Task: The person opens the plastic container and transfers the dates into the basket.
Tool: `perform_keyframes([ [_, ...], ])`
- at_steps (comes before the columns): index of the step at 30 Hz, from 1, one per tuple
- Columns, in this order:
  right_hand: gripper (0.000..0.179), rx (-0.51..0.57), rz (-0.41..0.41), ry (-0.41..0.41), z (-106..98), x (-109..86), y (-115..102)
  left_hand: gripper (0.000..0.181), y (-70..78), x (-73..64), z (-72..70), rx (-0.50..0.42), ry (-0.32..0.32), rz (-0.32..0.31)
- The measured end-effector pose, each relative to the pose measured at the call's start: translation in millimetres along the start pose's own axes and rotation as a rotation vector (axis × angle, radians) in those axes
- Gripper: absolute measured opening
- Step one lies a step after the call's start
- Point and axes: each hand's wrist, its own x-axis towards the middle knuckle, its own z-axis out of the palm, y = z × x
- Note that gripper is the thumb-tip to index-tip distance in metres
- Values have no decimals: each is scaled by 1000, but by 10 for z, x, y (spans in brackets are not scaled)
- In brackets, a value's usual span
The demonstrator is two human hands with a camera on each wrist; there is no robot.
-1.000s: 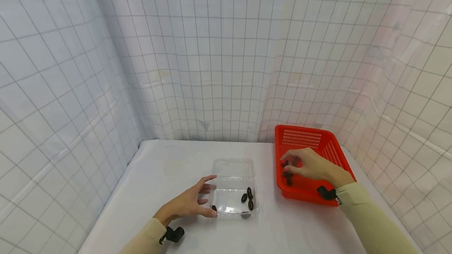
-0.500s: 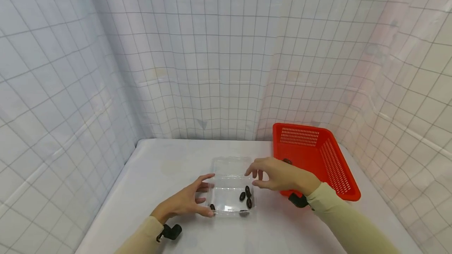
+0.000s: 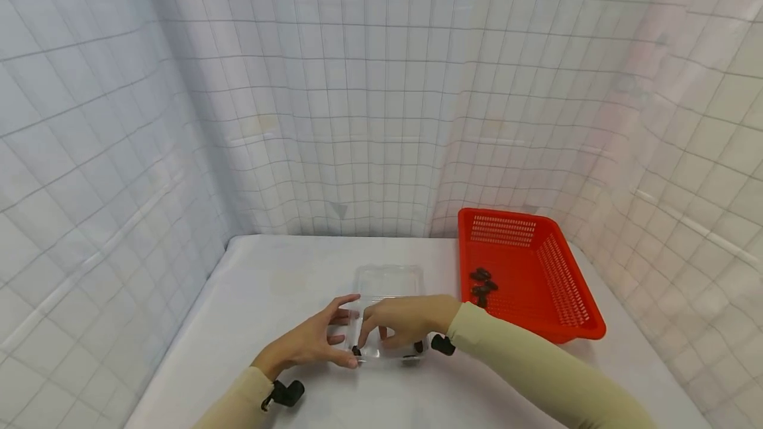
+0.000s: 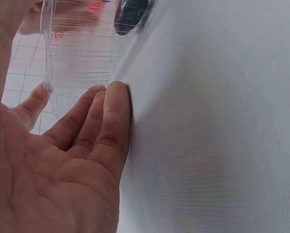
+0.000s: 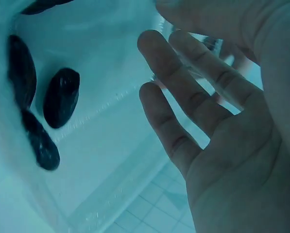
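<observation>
A clear plastic clamshell box (image 3: 390,278) lies with its lid folded back on the white table. My left hand (image 3: 310,343) is beside its left wall, thumb near the front corner; in the left wrist view its straight fingers (image 4: 116,104) are at the box side. My right hand (image 3: 405,316) reaches into the box from the right, index fingertip right at a dark, date-like fruit (image 3: 356,351) in the left front corner. Its thumb and index stand apart. In the right wrist view, several dark oval fruits (image 5: 61,98) lie along the box's other side, behind the spread fingers.
A red plastic basket (image 3: 507,214) with slotted walls stands on the right, holding several of the same dark fruits (image 3: 483,283) along its left side. White gridded curtains (image 3: 357,118) enclose the table (image 3: 274,277) at the back and both sides.
My right hand has moved left from inside the red basket, over the box's right edge, to the box's left side. The left hand has stayed by the box.
</observation>
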Motion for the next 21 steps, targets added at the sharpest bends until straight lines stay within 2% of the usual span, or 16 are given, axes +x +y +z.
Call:
perform_keyframes([
  [3, 50, -9, 1, -43, 50, 139, -2, 127, -12, -15, -8, -7, -6, 2],
  [7, 52, -12, -2, -57, 85, 250, 17, 125, -16, -10, -6, -12, -12, 2],
  [15, 26, -11, -13, -62, 73, 295, 4, 126, 2, -21, 22, -35, -6, -8],
  [21, 29, -37, -19, -61, 103, 314, 20, 126, 1, -18, 18, -24, 1, -6],
])
